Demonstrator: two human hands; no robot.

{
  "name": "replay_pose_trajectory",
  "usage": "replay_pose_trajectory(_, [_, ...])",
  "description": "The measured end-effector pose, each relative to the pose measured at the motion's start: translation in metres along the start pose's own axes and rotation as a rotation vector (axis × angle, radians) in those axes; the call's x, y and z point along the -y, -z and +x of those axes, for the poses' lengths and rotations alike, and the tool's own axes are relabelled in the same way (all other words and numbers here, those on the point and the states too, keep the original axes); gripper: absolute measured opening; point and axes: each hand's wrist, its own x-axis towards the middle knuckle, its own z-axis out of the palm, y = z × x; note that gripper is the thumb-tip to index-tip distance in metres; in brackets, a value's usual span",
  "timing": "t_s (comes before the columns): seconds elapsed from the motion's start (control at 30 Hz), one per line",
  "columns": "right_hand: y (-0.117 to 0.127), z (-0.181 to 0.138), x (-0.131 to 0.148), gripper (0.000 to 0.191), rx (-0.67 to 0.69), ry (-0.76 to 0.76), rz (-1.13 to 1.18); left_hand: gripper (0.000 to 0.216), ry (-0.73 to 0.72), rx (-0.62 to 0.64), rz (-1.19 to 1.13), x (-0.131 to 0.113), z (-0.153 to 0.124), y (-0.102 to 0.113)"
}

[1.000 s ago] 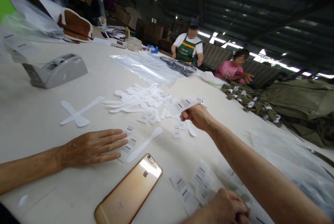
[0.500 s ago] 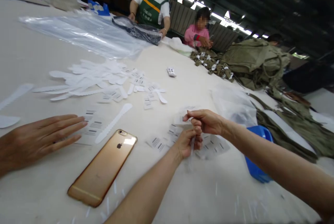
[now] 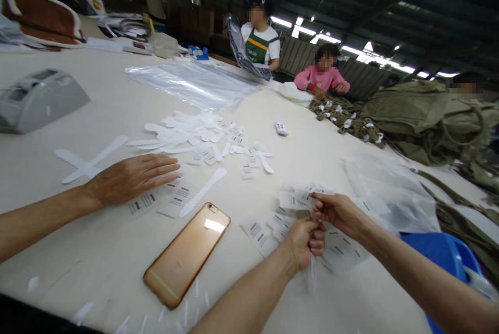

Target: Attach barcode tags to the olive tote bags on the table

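Observation:
My left hand [image 3: 306, 243] is closed with the fingers curled. A thin translucent strip [image 3: 312, 277] hangs blurred below it and seems to be held there. My right hand [image 3: 339, 214] pinches right beside it, fingertips together; what it holds is too small to make out. Printed white labels [image 3: 255, 232] lie around and under both hands, some right behind the fingertips. A co-worker's hand [image 3: 136, 178] reaches in from the left, resting flat on several printed labels [image 3: 173, 201]. Between that hand and mine lies a gold phone [image 3: 187, 256].
Beyond are a pile of white tag strips [image 3: 187, 131], a clear plastic bag [image 3: 195, 82] and a small white bundle [image 3: 281, 128]. A grey dispenser [image 3: 42, 100] stands left. A blue container [image 3: 440, 251] and olive bags [image 3: 429, 110] are right. Two people work across the table.
The view has swung left, so things shift right and the dispenser now shows. The co-worker opposite has lifted the dark plastic-wrapped item upright. My hands stay together over the labels.

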Motion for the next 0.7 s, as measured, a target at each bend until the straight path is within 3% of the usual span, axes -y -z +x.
replay_pose_trajectory(0.2, [-0.001, 0.024, 0.025, 0.009, -0.029, -0.050, 0.059, 0.029, -0.135, 0.012, -0.003, 0.002, 0.000, -0.001])
replay_pose_trajectory(0.3, [-0.008, 0.030, 0.036, 0.031, -0.072, 0.043, -0.074, 0.034, -0.187, -0.027, 0.064, 0.002, 0.000, -0.004])
replay_pose_trajectory(0.37, [-0.016, 0.034, 0.046, 0.052, -0.082, 0.110, -0.307, 0.030, -0.185, -0.128, 0.135, 0.002, 0.000, -0.004])
replay_pose_trajectory(0.43, [-0.028, 0.040, 0.054, 0.064, -0.048, 0.208, -0.694, 0.023, -0.161, -0.239, 0.181, 0.002, 0.002, -0.003])
replay_pose_trajectory(0.53, [-0.063, 0.051, 0.055, 0.054, 0.064, 0.511, -1.281, 0.012, -0.120, -0.280, 0.187, 0.007, 0.010, 0.001])
replay_pose_trajectory(0.63, [-0.108, 0.062, 0.037, 0.036, 0.231, 0.822, -1.582, 0.010, -0.109, -0.221, 0.142, 0.012, 0.014, -0.003])
replay_pose_trajectory(0.7, [-0.134, 0.071, 0.022, 0.032, 0.224, 0.852, -1.710, 0.015, -0.101, -0.197, 0.073, 0.001, 0.002, -0.012])
